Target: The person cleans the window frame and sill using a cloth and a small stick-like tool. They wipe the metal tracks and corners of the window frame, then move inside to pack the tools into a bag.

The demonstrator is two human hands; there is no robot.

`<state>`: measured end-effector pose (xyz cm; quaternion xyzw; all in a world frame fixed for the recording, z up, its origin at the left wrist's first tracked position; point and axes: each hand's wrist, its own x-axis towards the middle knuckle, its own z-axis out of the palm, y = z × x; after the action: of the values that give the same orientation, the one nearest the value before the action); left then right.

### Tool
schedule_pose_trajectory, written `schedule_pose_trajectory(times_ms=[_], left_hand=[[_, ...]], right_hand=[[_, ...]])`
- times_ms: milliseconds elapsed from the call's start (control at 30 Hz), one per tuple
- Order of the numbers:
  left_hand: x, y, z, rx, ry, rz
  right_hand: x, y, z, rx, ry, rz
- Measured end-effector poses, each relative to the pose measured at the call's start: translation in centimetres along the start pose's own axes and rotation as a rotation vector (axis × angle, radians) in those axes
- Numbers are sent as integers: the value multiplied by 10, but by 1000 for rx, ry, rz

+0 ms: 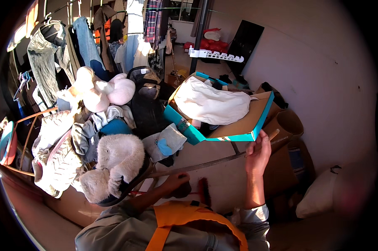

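My right hand is raised at the near right corner of an open teal cardboard box. Its fingers are partly spread, with the tips at or against the box's edge. A bundled white cloth lies in the box, with small dark items partly hidden beneath it. My left hand is low in front of my body, its fingers curled. Whatever it may hold is hidden. To its left are fluffy beige slippers or a similar furry item. A pale packet with a blue patch lies just beyond it.
Left, a heap holds pale chunky shoes and pink-white padded pieces. Clothes hang behind, including a denim garment. A dark pole carries a white slotted arm. A broom lies low; brown cartons stand by the right wall.
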<state>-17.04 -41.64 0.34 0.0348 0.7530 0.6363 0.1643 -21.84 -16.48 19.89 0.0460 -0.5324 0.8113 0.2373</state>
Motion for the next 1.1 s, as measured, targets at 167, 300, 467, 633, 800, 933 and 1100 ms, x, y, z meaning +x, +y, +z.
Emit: schedule_pose_trajectory(times_ms=[167, 300, 467, 633, 800, 933, 1100], left_hand=[[-19, -7, -9, -1, 44, 39], [-23, -32, -15, -103, 73, 76], [-46, -6, -25, -94, 202, -27], [-32, -35, -32, -287, 255, 124], [-6, -57, -27, -210, 291, 91], [17, -66, -17, -75, 325, 55], [12, -47, 7, -160, 430, -13]], right_hand=[[74, 28, 99, -365, -401, -311], [86, 80, 148, -1223, -801, -640], [87, 74, 153, -1242, -814, -657], [100, 70, 137, -1004, -793, -648], [110, 59, 104, -843, -751, -511], [118, 38, 69, -829, -742, -525], [122, -8, -19, -701, -680, -510]])
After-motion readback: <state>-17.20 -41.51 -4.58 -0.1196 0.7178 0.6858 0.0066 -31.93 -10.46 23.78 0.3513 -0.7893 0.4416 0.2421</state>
